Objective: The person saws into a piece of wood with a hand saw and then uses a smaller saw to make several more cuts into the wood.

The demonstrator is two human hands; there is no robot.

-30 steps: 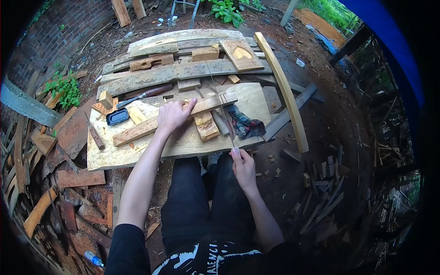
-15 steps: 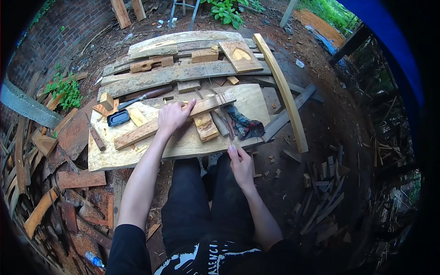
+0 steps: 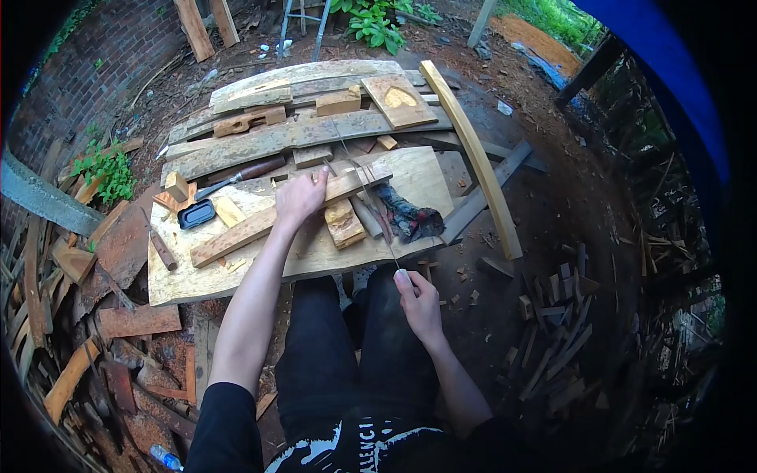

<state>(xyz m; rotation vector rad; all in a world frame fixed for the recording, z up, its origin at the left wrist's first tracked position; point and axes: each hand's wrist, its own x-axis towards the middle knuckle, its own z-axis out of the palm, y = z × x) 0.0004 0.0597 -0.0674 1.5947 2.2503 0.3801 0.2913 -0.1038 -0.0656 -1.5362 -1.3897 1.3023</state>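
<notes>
On the pale work board point(image 3: 276, 264) a long narrow wooden bar point(image 3: 260, 225) lies slantwise, its right part over a small wood block point(image 3: 344, 224). My left hand point(image 3: 300, 199) is wrapped over the middle of the bar, thumb raised. My right hand point(image 3: 419, 303), at the board's front edge, is closed on the near end of a thin saw point(image 3: 367, 181). The blade crosses the bar near its right end and reaches away beyond it. Just right of the saw is a crumpled dark cloth point(image 3: 412, 219).
A black tray point(image 3: 196, 214), a chisel point(image 3: 240, 174) and a wooden-handled tool point(image 3: 162, 246) lie at the left. Behind are planks and a board with a heart-shaped recess point(image 3: 399, 100). A long curved beam point(image 3: 473, 158) stands along the right side.
The view has shifted, so the bench appears slightly left. My right hand has moved a little down and toward me with the saw. My left hand stays on the bar.
</notes>
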